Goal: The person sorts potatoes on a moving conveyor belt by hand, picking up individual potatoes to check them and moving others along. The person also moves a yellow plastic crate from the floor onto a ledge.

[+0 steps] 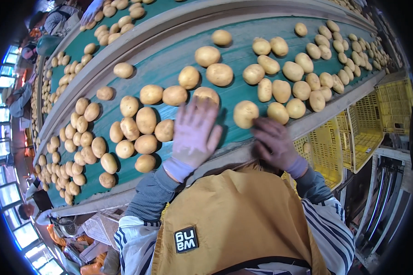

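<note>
My left hand [196, 132], in a pale glove, lies palm down over the green conveyor belt [223, 132] with its fingers spread. Its fingertips cover the near part of a potato [206, 93]; whether it presses on it I cannot tell. My right hand [273, 142], in a darker-looking soiled glove, is blurred at the belt's near edge, fingers loosely bent and apart. Its fingertips meet the side of a larger potato [246, 114] in the picture. Two more potatoes, one [277, 113] just beyond the right hand and another [164, 130] beside the left, rest on the belt.
Metal side rails [327, 118] border the belt, which carries many potatoes. Yellow plastic crates [321, 156] stand below the near rail on the right. Across the far rail, a second belt [118, 20] carries potatoes, with a co-worker's gloved hand [91, 13] over it.
</note>
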`<state>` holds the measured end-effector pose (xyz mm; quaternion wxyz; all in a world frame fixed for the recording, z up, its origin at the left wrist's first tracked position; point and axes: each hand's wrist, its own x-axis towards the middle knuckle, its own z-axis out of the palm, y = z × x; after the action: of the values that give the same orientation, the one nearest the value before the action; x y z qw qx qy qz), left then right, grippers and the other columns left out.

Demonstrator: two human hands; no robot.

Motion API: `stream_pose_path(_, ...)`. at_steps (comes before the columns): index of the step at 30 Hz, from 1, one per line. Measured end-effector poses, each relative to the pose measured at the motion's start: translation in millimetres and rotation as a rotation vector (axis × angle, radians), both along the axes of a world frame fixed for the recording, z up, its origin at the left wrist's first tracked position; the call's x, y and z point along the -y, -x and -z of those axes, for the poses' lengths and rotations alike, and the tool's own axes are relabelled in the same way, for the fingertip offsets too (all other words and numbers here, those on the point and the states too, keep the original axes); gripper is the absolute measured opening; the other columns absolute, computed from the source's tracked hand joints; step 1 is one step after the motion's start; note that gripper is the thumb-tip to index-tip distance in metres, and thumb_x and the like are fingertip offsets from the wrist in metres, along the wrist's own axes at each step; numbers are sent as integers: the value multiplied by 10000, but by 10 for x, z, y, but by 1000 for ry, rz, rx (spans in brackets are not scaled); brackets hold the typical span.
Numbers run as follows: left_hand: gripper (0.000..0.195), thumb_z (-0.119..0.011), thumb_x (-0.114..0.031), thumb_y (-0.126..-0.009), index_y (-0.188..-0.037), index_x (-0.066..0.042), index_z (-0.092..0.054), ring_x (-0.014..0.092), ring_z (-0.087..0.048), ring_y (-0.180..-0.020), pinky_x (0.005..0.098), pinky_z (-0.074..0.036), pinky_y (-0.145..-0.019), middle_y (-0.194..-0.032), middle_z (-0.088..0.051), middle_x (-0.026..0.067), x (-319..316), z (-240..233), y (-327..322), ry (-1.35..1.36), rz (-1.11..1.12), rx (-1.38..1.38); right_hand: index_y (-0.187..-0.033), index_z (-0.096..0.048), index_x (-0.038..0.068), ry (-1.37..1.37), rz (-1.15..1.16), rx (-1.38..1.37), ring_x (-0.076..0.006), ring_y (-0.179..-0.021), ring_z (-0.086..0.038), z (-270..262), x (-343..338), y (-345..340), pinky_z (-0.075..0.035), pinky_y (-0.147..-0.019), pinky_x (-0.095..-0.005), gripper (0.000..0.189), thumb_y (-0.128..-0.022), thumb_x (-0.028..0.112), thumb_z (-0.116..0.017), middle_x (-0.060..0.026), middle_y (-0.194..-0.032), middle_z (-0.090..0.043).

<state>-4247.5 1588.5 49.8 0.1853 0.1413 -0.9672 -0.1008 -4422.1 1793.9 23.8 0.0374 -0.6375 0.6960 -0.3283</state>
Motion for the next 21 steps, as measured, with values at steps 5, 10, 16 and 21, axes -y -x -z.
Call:
stream_pose_path(5,553,-582,-405,-912,-1380,-121,-505,362,-369,-1389,600,-205,-1160,-1439,-482,119,104,267,475,138,35,201,-1130,-640,64,32,-153,14,-317,-1068,-638,78,-119,332,-499,-991,-465,359,-780,89,-718,-124,-1182,-655)
stream_pose_path(10,578,-541,-406,-939,-1409,-79,-466,394,-418,-1355,570,-268,-1135,-1428,-497,168,1115,441,490,110,-450,180,-1141,-646,66,-80,98,-166,-358,-1179,-573,-62,-329,1063,-420,-1035,-494,335,-813,127,-670,-135,-1239,-622)
stream_pose_path(16,506,-606,-317,-909,-1331,-46,-544,399,-487,-1282,550,-320,-1112,-1344,-553,193,5,-37,913,-88,-62,-50,-1205,-626,60,13,508,-351,-365,-1195,-561,76,-708,1792,-402,-1037,-487,393,-837,188,-680,-153,-1277,-610)
stream_pose_path(21,557,-516,-436,-936,-1404,-135,-501,361,-315,-1435,622,-177,-1164,-1513,-427,79,-817,262,1316,-52,337,236,-1299,-569,32,30,642,12,-359,-1215,-559,224,-618,2594,-436,-1029,-415,456,-921,278,-637,-192,-1311,-595)
